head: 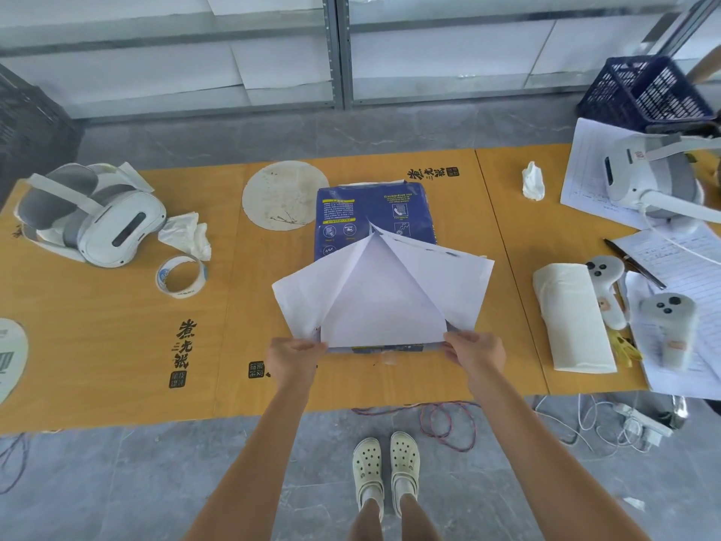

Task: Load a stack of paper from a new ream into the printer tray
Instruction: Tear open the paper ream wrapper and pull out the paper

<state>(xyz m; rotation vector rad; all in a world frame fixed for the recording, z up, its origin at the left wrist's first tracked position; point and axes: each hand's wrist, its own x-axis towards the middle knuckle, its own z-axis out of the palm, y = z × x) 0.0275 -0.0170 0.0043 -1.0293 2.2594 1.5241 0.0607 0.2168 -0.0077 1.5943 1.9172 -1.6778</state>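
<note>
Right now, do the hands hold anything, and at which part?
Both hold the ream wrapper's opened white flaps: left hand at the near left corner, right hand at the near right corner.

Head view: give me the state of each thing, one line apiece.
Ream wrapper: torn open, white flaps spread apart.
Paper stack: exposed, lying in the wrapper.
Left hand: gripping left flap.
Right hand: gripping right flap.
Tape roll: lying flat.
</note>
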